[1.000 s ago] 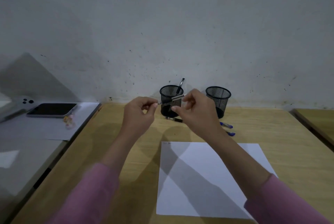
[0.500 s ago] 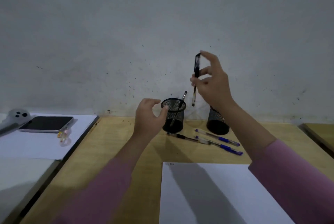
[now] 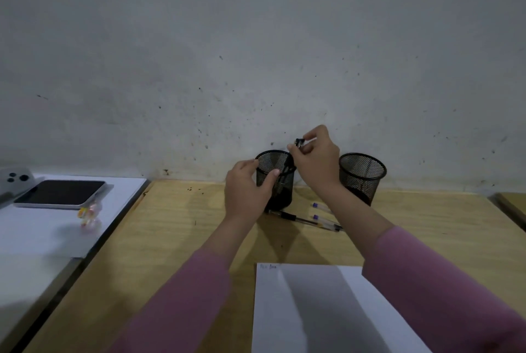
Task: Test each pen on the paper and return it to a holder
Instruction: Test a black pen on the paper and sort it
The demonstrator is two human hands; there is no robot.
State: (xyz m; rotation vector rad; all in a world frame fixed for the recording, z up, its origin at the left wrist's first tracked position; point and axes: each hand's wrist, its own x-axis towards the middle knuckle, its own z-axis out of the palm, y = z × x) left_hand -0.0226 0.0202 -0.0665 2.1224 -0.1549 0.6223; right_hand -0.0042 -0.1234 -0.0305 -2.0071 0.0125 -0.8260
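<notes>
Two black wire-mesh pen holders stand at the far edge of my pale wooden desk (image 3: 176,239), against the grey wall: the left holder (image 3: 275,179) at about twelve o'clock from me, the right holder (image 3: 362,174) at one o'clock, well apart from it. My left hand (image 3: 247,190) wraps the left holder's near side, thumb across the mesh and fingers curled round its wall — a firm, wide clasp. My right hand (image 3: 316,157) is above that holder's right rim, thumb and fingertips pinching the top end of a black pen (image 3: 299,142); its barrel slants down into the cup, where dark pen shafts cross behind the mesh, and I cannot tell them apart.

On the desk just in front of the holders, between them and me, lie three loose pens: a black-gripped clear pen (image 3: 296,217) angled toward four o'clock, and two clear pens with purple caps (image 3: 318,206), partly hidden by my right forearm. The white sheet of paper (image 3: 299,310) lies at six o'clock, faint writing at its top-left corner.

Off at nine o'clock, on a white tabletop (image 3: 37,239), rest a dark-screened phone (image 3: 61,192) and a small translucent trinket (image 3: 89,214).
</notes>
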